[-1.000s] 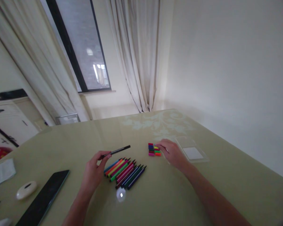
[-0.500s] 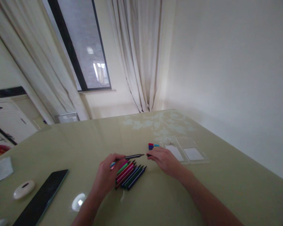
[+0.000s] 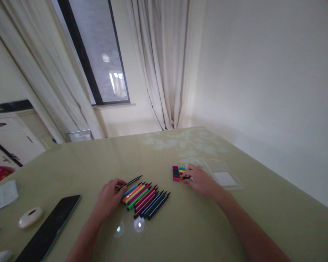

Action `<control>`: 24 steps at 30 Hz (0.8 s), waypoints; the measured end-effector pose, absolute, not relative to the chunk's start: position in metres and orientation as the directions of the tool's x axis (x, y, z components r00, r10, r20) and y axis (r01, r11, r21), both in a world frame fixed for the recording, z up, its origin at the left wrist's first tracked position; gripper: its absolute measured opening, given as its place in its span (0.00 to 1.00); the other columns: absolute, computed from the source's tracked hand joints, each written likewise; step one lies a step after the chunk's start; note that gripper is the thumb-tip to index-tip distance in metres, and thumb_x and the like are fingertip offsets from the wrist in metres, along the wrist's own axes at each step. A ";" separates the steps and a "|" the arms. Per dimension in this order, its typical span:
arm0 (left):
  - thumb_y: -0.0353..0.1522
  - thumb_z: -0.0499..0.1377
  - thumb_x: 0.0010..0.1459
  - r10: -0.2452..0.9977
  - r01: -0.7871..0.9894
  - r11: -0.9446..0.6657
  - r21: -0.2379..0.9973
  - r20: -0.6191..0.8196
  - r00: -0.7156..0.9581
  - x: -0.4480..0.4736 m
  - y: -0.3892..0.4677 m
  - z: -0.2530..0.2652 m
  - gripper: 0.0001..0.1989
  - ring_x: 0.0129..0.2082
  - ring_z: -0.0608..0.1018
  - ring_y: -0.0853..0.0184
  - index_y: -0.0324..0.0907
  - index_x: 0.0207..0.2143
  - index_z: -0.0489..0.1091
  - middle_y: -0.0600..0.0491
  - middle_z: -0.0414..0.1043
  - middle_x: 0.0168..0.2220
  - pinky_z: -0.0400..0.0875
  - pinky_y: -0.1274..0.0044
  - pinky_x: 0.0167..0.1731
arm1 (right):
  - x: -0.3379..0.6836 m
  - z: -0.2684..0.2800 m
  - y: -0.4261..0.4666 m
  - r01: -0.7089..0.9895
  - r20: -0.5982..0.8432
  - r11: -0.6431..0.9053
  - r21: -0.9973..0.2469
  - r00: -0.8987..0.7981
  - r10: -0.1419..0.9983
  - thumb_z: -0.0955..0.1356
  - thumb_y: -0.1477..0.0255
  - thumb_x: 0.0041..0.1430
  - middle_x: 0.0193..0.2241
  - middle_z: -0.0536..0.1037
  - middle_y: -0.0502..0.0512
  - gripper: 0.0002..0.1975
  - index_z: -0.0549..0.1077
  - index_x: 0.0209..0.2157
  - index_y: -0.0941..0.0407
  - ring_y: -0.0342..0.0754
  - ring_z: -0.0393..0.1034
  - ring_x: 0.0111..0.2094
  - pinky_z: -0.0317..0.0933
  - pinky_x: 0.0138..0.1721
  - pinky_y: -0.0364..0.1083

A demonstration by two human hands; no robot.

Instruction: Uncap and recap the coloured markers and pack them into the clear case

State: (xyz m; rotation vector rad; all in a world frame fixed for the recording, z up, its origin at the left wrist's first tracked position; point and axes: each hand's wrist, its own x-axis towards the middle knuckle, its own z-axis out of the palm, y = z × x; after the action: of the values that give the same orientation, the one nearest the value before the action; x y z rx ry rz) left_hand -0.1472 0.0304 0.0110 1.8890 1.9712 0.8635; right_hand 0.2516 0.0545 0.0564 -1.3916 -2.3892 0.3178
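Observation:
My left hand (image 3: 112, 194) pinches an uncapped black marker (image 3: 133, 180), its dark tip pointing up and to the right. Just right of that hand, several uncapped markers (image 3: 144, 200) of many colours lie side by side on the table, tips toward the upper right. My right hand (image 3: 199, 180) grips a small black cap (image 3: 186, 178) at the edge of a block of coloured marker caps (image 3: 175, 173). Those caps lie in two columns. Part of the right column is hidden behind my fingers.
A clear plastic case (image 3: 236, 182) with a white card (image 3: 224, 178) lies open beyond my right hand. On the left are a dark tablet-like slab (image 3: 50, 225), a white oval object (image 3: 30, 217) and a white paper (image 3: 2, 196). The table (image 3: 196, 233) meets the wall at right.
My left hand has moved left with the black marker, uncovering more of the row. My right hand has moved right with the black cap, down beside the other caps.

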 end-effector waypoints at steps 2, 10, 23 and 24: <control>0.48 0.53 0.60 0.984 0.835 -0.048 0.548 0.172 -0.057 -0.142 0.029 0.015 0.21 0.44 0.80 0.54 0.45 0.40 0.78 0.46 0.80 0.42 0.73 0.63 0.47 | 0.250 0.057 0.053 0.802 0.156 0.473 -0.365 -0.448 0.880 0.73 0.76 0.60 0.41 0.76 0.56 0.06 0.80 0.40 0.55 0.52 0.73 0.43 0.62 0.45 0.47; 0.53 0.46 0.67 0.976 0.959 0.023 0.281 0.201 -0.082 -0.073 0.001 0.025 0.34 0.63 0.68 0.46 0.40 0.62 0.68 0.39 0.68 0.64 0.62 0.53 0.60 | 0.244 0.052 0.053 0.810 0.115 0.470 -0.350 -0.461 0.880 0.73 0.75 0.59 0.40 0.78 0.55 0.06 0.75 0.38 0.55 0.53 0.72 0.42 0.58 0.42 0.46; 0.62 0.49 0.60 0.981 0.994 -0.081 0.079 0.180 0.066 -0.042 -0.010 -0.002 0.49 0.74 0.50 0.43 0.37 0.71 0.56 0.38 0.44 0.75 0.43 0.50 0.69 | 0.237 0.053 0.049 0.839 0.116 0.453 -0.301 -0.440 0.891 0.69 0.75 0.61 0.40 0.78 0.56 0.02 0.74 0.37 0.55 0.52 0.72 0.42 0.57 0.40 0.45; 0.62 0.49 0.60 0.981 0.994 -0.081 0.080 0.183 0.065 -0.045 -0.008 -0.003 0.49 0.74 0.51 0.43 0.37 0.71 0.56 0.38 0.45 0.74 0.44 0.50 0.69 | 0.237 0.052 0.049 0.843 0.118 0.449 -0.295 -0.434 0.893 0.69 0.75 0.62 0.40 0.78 0.56 0.02 0.74 0.37 0.55 0.52 0.72 0.42 0.58 0.40 0.45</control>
State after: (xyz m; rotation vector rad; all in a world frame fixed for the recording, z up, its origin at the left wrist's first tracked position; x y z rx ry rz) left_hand -0.0454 -0.0076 -0.0026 2.3400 2.1737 0.3036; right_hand 0.2368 0.0489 0.0524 -1.5000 -2.4458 0.2801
